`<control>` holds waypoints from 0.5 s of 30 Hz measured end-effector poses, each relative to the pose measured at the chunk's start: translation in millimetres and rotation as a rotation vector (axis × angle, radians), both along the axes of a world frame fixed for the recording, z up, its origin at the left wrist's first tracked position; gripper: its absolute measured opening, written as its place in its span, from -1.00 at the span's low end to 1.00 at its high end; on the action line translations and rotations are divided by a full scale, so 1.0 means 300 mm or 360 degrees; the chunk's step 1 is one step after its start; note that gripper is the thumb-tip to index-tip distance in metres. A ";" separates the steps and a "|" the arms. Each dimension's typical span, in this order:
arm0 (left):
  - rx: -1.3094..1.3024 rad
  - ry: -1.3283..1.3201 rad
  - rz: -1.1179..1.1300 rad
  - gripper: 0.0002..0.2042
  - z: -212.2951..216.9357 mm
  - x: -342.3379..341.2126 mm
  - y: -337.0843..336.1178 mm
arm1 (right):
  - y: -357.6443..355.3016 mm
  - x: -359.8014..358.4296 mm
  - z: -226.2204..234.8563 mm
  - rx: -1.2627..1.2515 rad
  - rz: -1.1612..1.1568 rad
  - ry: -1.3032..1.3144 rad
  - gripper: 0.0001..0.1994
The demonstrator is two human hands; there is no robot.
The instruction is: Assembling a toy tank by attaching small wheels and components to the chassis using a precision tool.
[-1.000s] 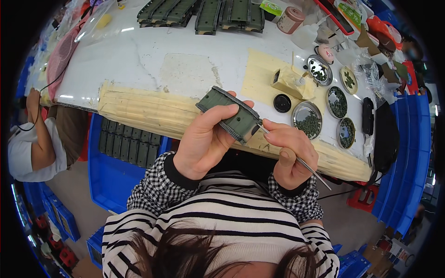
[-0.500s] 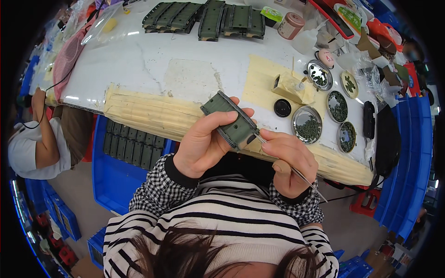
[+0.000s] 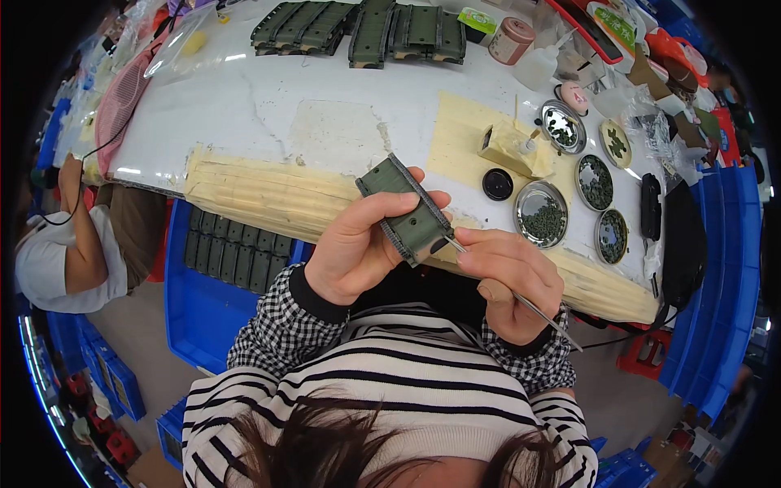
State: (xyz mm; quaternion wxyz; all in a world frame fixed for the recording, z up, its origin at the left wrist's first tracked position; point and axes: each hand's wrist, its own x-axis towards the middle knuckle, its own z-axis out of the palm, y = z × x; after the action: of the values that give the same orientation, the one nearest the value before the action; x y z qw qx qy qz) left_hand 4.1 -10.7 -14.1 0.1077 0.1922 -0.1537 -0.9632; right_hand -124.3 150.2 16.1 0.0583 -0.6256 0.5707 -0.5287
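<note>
My left hand point(image 3: 348, 254) is closed around a dark green oblong part point(image 3: 419, 230) with ribbed dark strips along its long edges and small holes in its face. The thumb lies across its top and fingertips show behind. Pinched in my right hand point(image 3: 521, 281) is a slim metal tool point(image 3: 551, 320); whether it is tweezers or a single rod, I cannot tell. Its tip meets the part's lower right edge, and its tail sticks out below the palm. The part is held tilted, just in front of the table's near edge.
Steel dishes with small green pieces point(image 3: 542, 218) stand on the right of the table point(image 3: 268, 122), beside a black round lid point(image 3: 497, 185) and a yellow-wrapped block point(image 3: 517, 150). More green parts point(image 3: 301, 28) lie at the back. A blue crate point(image 3: 195, 317) with similar parts sits below left; another person point(image 3: 77, 252) is further left.
Both hands keep the same grip. The part has turned slightly, and the tool's tip has moved a little along its right edge. The view has shifted slightly.
</note>
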 end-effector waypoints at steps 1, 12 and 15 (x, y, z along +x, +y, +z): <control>0.0000 0.0006 -0.0011 -0.69 -0.001 0.000 -0.001 | 0.001 0.000 0.000 0.0006 -0.0002 0.0015 -0.75; -0.0027 -0.0030 -0.0069 -0.68 0.001 -0.008 -0.001 | 0.018 -0.013 0.012 0.0050 0.0018 0.0076 -0.74; -0.0102 -0.0046 -0.0099 -0.65 0.005 -0.002 0.003 | 0.027 -0.006 0.010 0.0046 -0.0007 -0.0089 -0.81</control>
State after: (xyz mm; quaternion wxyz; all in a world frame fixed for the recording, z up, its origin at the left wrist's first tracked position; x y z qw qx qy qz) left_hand 3.5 -9.9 -12.5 0.0816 0.1976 -0.1919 -0.9578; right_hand -126.2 158.2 19.3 0.0821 -0.6085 0.5776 -0.5379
